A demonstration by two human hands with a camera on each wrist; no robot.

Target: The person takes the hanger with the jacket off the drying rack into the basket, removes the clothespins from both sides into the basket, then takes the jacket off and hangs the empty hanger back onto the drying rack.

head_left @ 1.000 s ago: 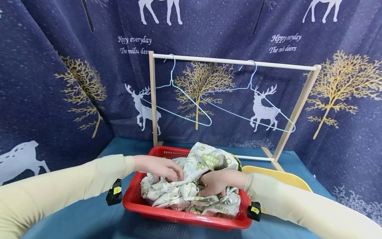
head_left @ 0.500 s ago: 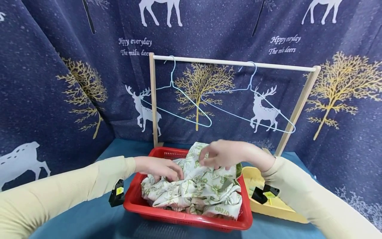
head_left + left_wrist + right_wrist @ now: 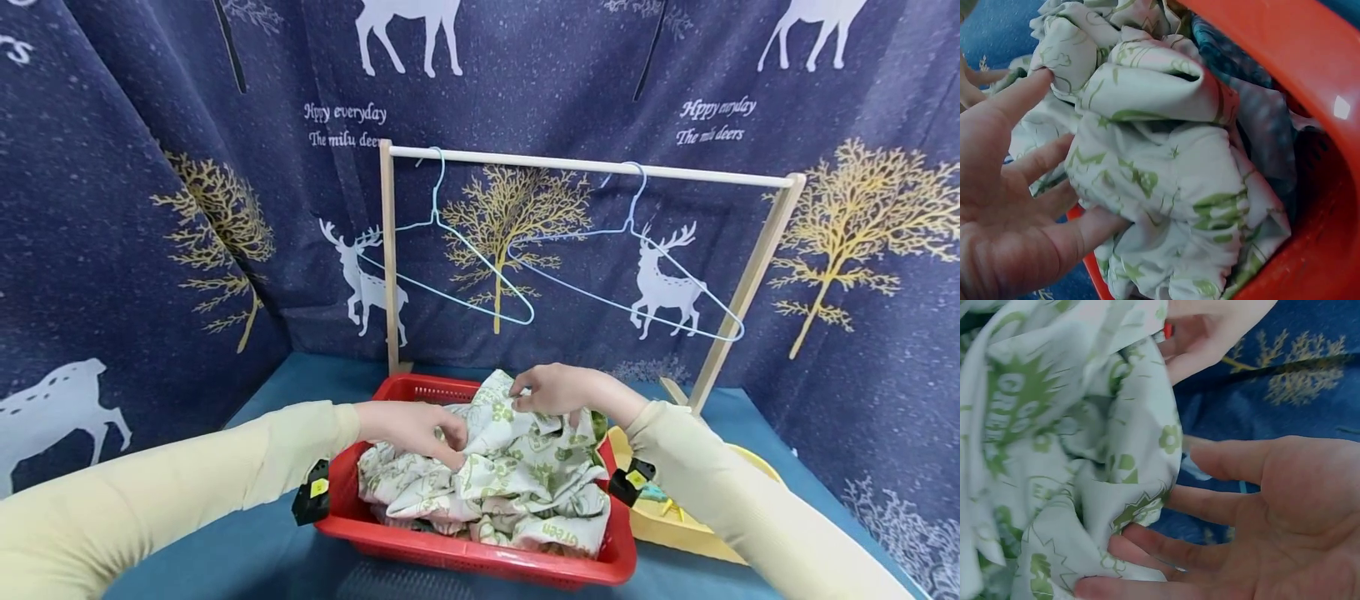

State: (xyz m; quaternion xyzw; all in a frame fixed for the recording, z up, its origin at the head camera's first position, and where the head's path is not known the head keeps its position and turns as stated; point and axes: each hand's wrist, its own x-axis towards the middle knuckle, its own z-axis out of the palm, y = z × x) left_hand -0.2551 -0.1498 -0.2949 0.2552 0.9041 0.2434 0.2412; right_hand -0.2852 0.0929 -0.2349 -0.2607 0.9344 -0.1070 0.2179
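A crumpled white cloth with green print (image 3: 517,479) fills a red plastic basket (image 3: 480,554) and rises above its back rim. On the cloth's left side lies my left hand (image 3: 416,429); in the left wrist view its fingers (image 3: 1022,94) are spread, fingertips against the folds. My right hand (image 3: 562,390) is at the raised top of the cloth. The right wrist view has its fingers (image 3: 1191,547) nearly straight, tips along the cloth's edge, thumb apart from them. Darker bluish fabric (image 3: 1266,119) shows beneath the white cloth.
Behind the basket stands a wooden rack with a white rail (image 3: 525,160). Two light blue hangers (image 3: 480,304) hang from it. A yellow tray (image 3: 675,533) with small items sits to the right, partly behind my right sleeve. A dark blue deer-print curtain (image 3: 300,50) backs the table.
My right hand has come up from the folds low in the basket, then dropped slightly to the cloth's raised top. My left hand has shifted slightly right, its fingers a little more bent.
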